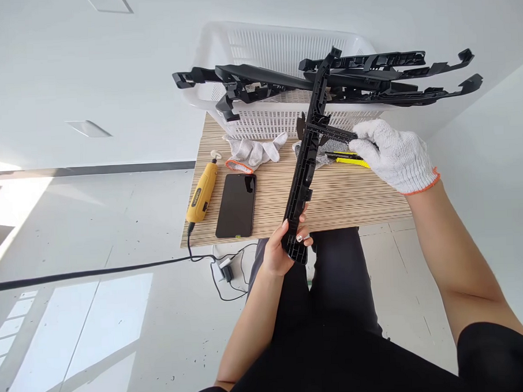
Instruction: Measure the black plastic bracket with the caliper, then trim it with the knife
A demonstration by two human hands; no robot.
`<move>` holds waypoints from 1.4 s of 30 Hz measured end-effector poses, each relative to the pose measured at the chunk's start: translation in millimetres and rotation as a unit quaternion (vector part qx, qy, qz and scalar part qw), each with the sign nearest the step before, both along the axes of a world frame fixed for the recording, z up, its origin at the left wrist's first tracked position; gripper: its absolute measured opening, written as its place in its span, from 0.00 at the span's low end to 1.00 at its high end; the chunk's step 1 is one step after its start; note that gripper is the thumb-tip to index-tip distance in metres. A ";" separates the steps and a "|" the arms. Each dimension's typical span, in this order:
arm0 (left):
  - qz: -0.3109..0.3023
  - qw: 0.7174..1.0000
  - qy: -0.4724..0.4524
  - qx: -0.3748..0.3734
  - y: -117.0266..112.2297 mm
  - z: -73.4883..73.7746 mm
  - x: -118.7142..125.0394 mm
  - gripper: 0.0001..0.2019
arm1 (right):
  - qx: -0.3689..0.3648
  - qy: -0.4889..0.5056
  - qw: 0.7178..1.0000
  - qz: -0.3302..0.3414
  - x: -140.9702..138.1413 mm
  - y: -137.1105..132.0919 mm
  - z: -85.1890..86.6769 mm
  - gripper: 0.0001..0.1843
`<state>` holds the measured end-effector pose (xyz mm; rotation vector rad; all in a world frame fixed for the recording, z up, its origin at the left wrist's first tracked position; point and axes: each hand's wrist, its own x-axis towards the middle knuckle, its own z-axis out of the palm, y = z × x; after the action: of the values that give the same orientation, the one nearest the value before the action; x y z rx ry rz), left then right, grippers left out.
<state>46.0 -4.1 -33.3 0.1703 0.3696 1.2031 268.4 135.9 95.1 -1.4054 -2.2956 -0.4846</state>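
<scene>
Over table (pixel 352 198) | trim strip (pixel 305 153): left hand (pixel 281 250) grips end | right hand (pixel 393 152) mid-strip

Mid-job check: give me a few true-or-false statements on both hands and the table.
1. The left hand is bare and grips the lower end of the long black part. True.
2. The right hand is bare. False: it wears a white knit glove and holds a dark tool against the part.
3. The phone lies beside the yellow power tool. True.
4. The white basket stands on the floor. False: it stands on the table, with black parts across its rim.
</scene>
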 end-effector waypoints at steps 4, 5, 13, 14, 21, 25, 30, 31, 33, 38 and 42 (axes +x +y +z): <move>-0.001 1.000 -0.017 0.008 0.4 -0.4 0.1 0.24 | 0.025 -0.011 1.000 0.010 0.7 0.5 -0.6 0.20; -0.003 1.000 -0.019 0.008 0.5 -0.3 0.1 0.24 | 0.026 -0.014 1.000 0.010 0.8 0.7 -0.8 0.20; 0.006 1.000 -0.012 0.000 -0.4 1.0 -0.3 0.28 | 0.009 0.012 1.000 -0.002 0.0 -1.7 -3.0 0.21; 0.007 1.000 -0.009 0.000 -0.6 0.9 -0.4 0.29 | 0.001 0.016 1.000 -0.001 -0.5 -2.5 -2.6 0.22; 0.004 1.000 0.025 0.010 -0.7 2.8 -0.5 0.28 | -0.018 0.010 0.998 0.060 0.4 -2.5 -4.5 0.22; 0.005 0.999 0.035 0.017 -0.7 3.3 -0.4 0.29 | -0.016 0.004 0.996 0.083 1.8 -3.5 -7.0 0.22; 0.007 0.999 0.044 0.013 -0.8 1.6 -0.7 0.29 | -0.012 0.020 0.997 0.072 2.0 -4.4 -7.1 0.21; 0.008 0.999 0.045 0.013 -0.8 1.4 -0.6 0.29 | -0.002 0.025 0.997 0.069 2.3 -3.7 -6.9 0.22; 0.009 0.999 0.048 0.014 -0.7 0.9 -0.5 0.28 | 0.009 0.034 0.998 0.056 2.8 -1.5 -5.1 0.22; 0.012 0.999 0.033 0.014 -0.3 -0.1 0.0 0.29 | 0.023 0.058 0.998 0.029 2.7 6.7 9.2 0.22; 0.006 1.000 -0.006 0.023 0.0 -0.8 -0.4 0.32 | 0.051 0.086 0.994 0.040 0.7 14.6 21.7 0.23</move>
<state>45.6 -4.1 -34.1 0.2007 0.3340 1.2253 269.1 150.4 116.8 -1.2513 -2.1491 -0.4316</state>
